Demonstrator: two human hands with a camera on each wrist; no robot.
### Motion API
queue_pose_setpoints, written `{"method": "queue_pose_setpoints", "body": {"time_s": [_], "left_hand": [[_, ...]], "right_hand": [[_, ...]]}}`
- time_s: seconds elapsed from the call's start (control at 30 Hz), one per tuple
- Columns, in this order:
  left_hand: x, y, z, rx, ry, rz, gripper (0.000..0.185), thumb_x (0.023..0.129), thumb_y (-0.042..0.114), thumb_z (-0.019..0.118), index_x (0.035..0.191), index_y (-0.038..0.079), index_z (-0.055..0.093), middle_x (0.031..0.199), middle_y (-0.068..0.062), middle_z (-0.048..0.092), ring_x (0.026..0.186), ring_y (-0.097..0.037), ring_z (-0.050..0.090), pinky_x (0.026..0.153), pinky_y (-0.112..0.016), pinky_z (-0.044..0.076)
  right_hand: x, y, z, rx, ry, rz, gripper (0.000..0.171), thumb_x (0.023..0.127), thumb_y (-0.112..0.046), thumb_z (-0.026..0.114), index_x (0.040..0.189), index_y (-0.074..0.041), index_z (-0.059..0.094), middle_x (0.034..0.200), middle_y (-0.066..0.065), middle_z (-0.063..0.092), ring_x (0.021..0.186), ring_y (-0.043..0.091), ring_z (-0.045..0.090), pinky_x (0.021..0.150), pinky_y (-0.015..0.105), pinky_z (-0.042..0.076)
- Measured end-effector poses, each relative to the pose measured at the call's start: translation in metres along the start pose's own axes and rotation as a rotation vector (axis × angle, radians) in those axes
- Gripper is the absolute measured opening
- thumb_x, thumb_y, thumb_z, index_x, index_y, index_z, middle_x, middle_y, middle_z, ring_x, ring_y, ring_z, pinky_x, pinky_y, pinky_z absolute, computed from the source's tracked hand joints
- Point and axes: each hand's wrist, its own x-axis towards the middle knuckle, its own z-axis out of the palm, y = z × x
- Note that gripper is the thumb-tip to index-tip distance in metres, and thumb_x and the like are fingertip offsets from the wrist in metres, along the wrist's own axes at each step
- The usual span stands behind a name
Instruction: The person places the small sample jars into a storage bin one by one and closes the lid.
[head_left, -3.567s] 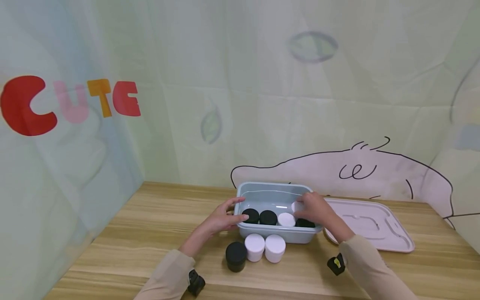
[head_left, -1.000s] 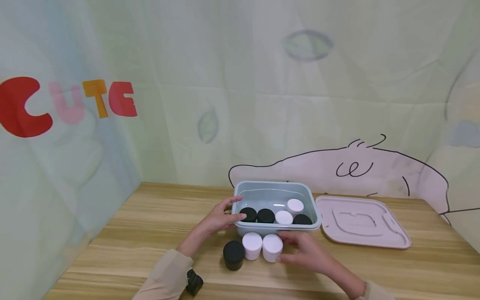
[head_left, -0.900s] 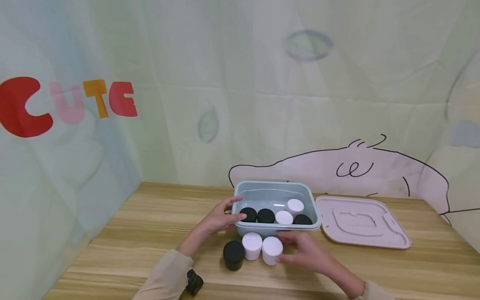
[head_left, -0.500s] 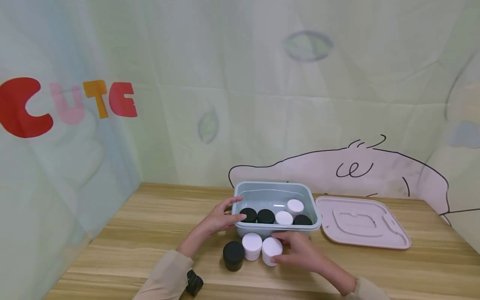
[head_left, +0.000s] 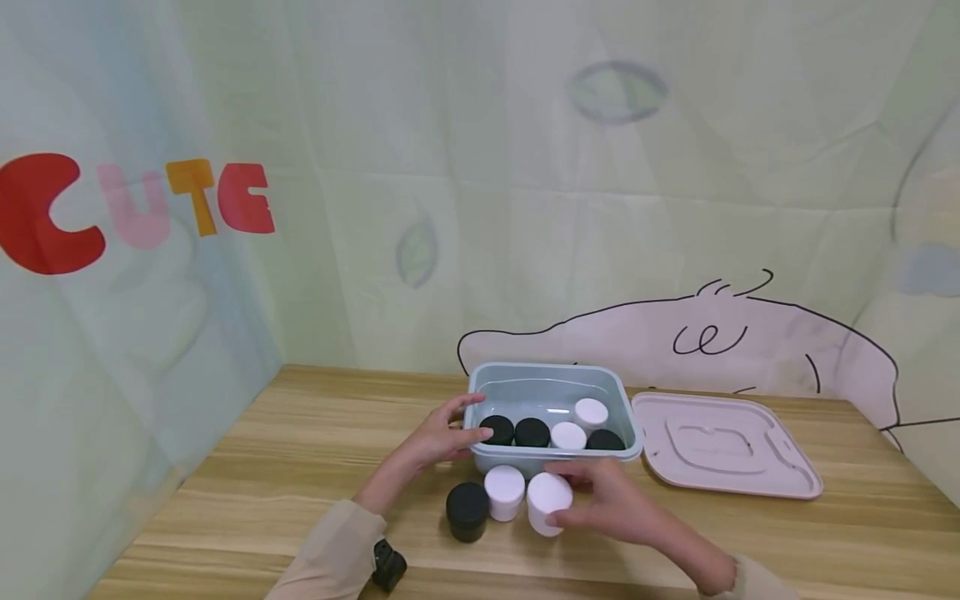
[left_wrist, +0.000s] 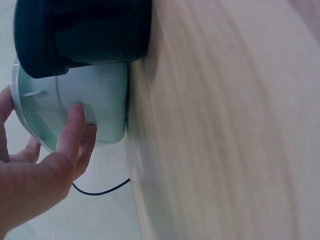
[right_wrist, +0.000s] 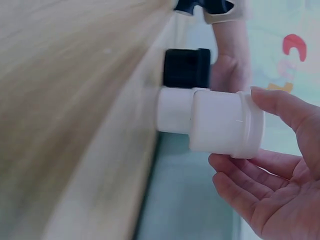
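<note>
My right hand (head_left: 615,504) pinches a white lidded jar (head_left: 548,502) between thumb and fingers, just in front of the tub. In the right wrist view this jar (right_wrist: 220,122) appears raised off the table, the thumb at its lid. Beside it stand another white jar (head_left: 504,493) and a black jar (head_left: 467,512), both upright. My left hand (head_left: 438,435) holds the left end of a light blue plastic tub (head_left: 517,460), the thumb over the rim and fingers against the outer wall (left_wrist: 102,100). Inside the tub sit several black and white jars along the front, with one white jar (head_left: 591,411) behind.
A pale pink lid (head_left: 708,446) lies flat on the wooden table (head_left: 315,433) to the right of the tub. Behind the table hangs a printed cloth (head_left: 450,208). A black wrist device (head_left: 389,565) is on the left sleeve.
My right hand left a white jar inside the tub, came to the front and took hold of another white jar, lifting it slightly. The left hand has stayed on the tub.
</note>
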Motion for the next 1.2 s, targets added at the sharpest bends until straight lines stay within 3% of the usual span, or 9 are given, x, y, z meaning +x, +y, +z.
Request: {"method": "queue_pose_setpoints", "body": {"time_s": [0.13,0.4,0.77,1.2], "left_hand": [[0.000,0.000,0.000,-0.002,0.006,-0.002,0.059,0.081,0.011,0.068,0.134,0.010,0.042,0.132,-0.027,0.039,0.102,-0.030,0.054,0.084,-0.047,0.049],[0.000,0.000,0.000,-0.010,0.009,-0.004,0.058,0.081,0.010,0.068,0.134,0.010,0.043,0.133,-0.027,0.038,0.103,-0.031,0.054,0.084,-0.047,0.048],[0.002,-0.003,-0.002,-0.009,-0.010,0.009,0.059,0.082,0.009,0.067,0.134,0.008,0.041,0.133,-0.029,0.037,0.101,-0.030,0.055,0.083,-0.045,0.050],[0.002,-0.002,-0.001,-0.004,-0.006,0.007,0.059,0.081,0.009,0.068,0.134,0.009,0.042,0.133,-0.029,0.038,0.101,-0.030,0.056,0.082,-0.045,0.050]], "right_hand": [[-0.001,-0.010,-0.010,-0.014,0.049,0.008,0.044,0.069,-0.019,0.079,0.105,0.003,0.065,0.095,0.008,0.067,0.083,0.009,0.061,0.073,0.031,0.053],[0.005,-0.018,-0.028,0.084,0.101,0.081,0.046,0.072,-0.018,0.077,0.108,0.006,0.062,0.103,0.015,0.063,0.089,0.021,0.063,0.078,0.027,0.052],[0.031,-0.004,-0.040,0.035,0.231,0.198,0.045,0.071,-0.019,0.077,0.109,0.003,0.063,0.102,0.014,0.064,0.089,0.022,0.062,0.076,0.034,0.053],[0.064,0.022,-0.044,0.013,0.282,0.322,0.046,0.076,-0.019,0.074,0.115,0.000,0.060,0.109,0.016,0.062,0.093,0.027,0.061,0.075,0.034,0.054]]}}
